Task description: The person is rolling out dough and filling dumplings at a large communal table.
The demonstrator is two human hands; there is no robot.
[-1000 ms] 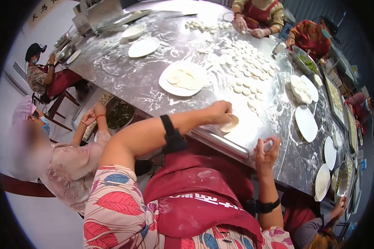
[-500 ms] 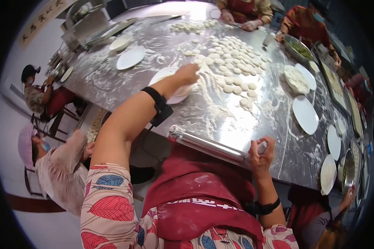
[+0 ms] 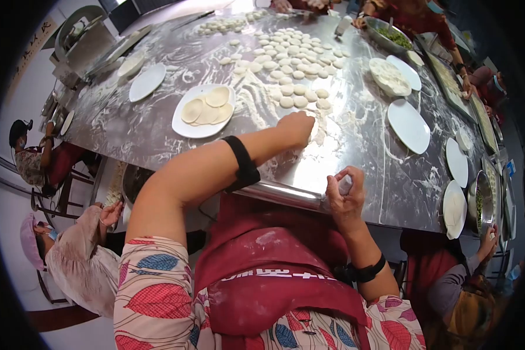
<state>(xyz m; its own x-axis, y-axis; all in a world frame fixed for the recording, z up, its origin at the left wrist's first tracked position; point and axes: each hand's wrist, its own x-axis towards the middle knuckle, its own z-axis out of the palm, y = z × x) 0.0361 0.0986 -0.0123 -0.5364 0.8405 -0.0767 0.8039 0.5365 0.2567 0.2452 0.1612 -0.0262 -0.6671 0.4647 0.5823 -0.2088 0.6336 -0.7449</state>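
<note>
My left hand (image 3: 297,129) reaches over the floured steel table, fingers closed at the near end of the round dough pieces (image 3: 299,90). A pale bit of dough shows at its fingertips; the fingers hide most of it. At the table's front edge, my right hand (image 3: 345,195) is closed around the pale end handle of a shiny metal rolling pin (image 3: 283,194). My left forearm passes over the pin's far end. Left of my left hand, a white plate (image 3: 181,123) holds several thin, flat dough rounds (image 3: 217,97).
White plates (image 3: 408,127) and a plate of flour (image 3: 389,77) are on the right. A steel bowl of green filling (image 3: 391,36) stands at the back right. Co-workers sit at left (image 3: 79,256) and are around the table. A machine (image 3: 84,44) stands back left.
My left hand has moved right and nearer, from beside the plate to the dough pieces, uncovering the plate of flat rounds. The view has shifted; my right hand keeps its grip on the rolling pin.
</note>
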